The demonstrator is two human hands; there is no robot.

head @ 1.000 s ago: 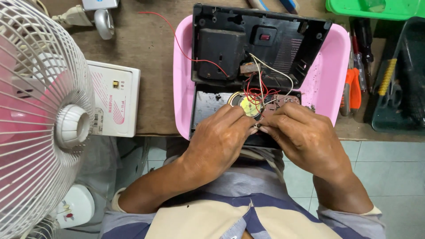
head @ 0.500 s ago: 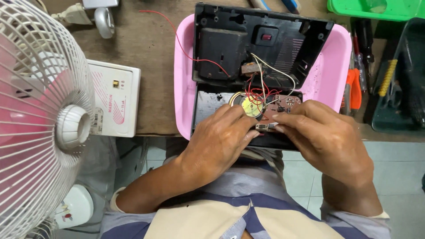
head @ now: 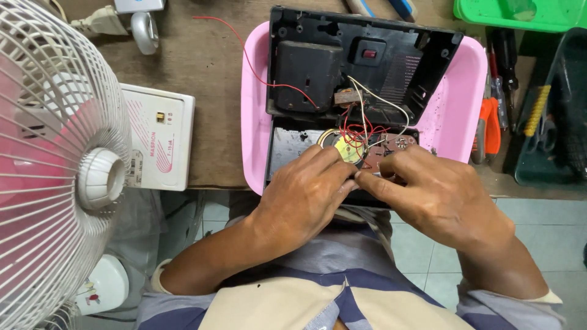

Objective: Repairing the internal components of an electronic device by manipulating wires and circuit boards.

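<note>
- Pink plastic tray (head: 455, 104) is lying on the brown wooden desk (head: 208, 73), carrying an opened black plastic device casing (head: 361, 58) with a red switch on its inner wall.
- Red and white thin wires (head: 361, 119) are running from the casing down to a small brown circuit board (head: 391, 150) and a round gold-coloured speaker (head: 343, 148) at the tray's near edge.
- Left hand (head: 306, 192) is resting knuckles-up just below the speaker, its fingers curled narrow and touching the speaker's rim.
- Right hand (head: 437, 195) is lying over the circuit board's near side, its thumb and forefinger pinched close together at the board's left end; whether something small is sitting between them cannot be told.
- Both hands are meeting almost tip to tip between speaker and board.
- White plastic cage fan (head: 55, 165) with pink blades is filling the left side, beside a flat white rectangular box (head: 162, 143) on the desk.
- Orange-handled pliers (head: 489, 125) are lying just right of the tray, near a dark green plastic basket (head: 559, 91) of tools.
</note>
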